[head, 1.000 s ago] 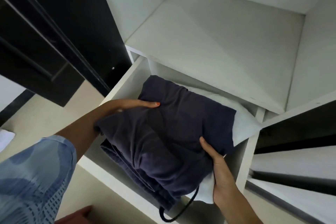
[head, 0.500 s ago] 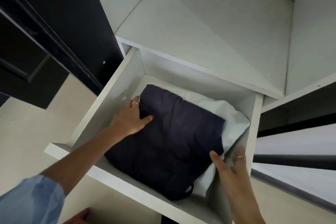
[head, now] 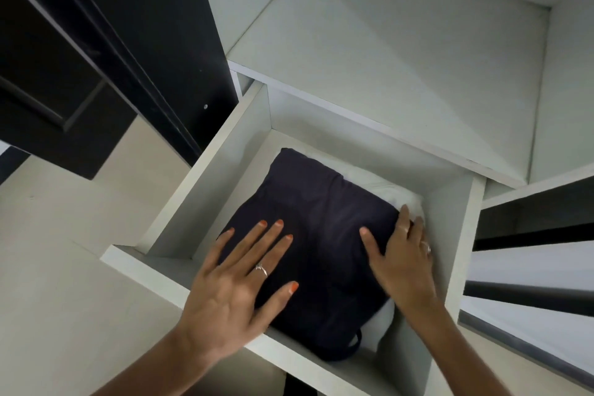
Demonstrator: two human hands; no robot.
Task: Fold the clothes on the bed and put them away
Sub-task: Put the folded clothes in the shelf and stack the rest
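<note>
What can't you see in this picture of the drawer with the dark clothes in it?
Head view, the only one:
- The white garment lies mostly hidden under the dark folded garment.
- The drawer floor is covered by the clothes; its near right corner is cut off by the bottom edge.
- The right hand fingertips are tucked behind the dark garment's edge.
- What kind of clothes these are: folded, cannot tell.
- The left hand hides the garment's near left corner.

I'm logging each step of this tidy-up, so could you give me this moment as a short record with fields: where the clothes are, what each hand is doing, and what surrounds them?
clothes: folded dark garment lying on a folded white garment
container: open white drawer, both garments inside
left hand: fingers spread flat on the dark garment
right hand: fingers straight, at the garment's right edge
shelf: white, above the drawer
door: dark, at left
</note>
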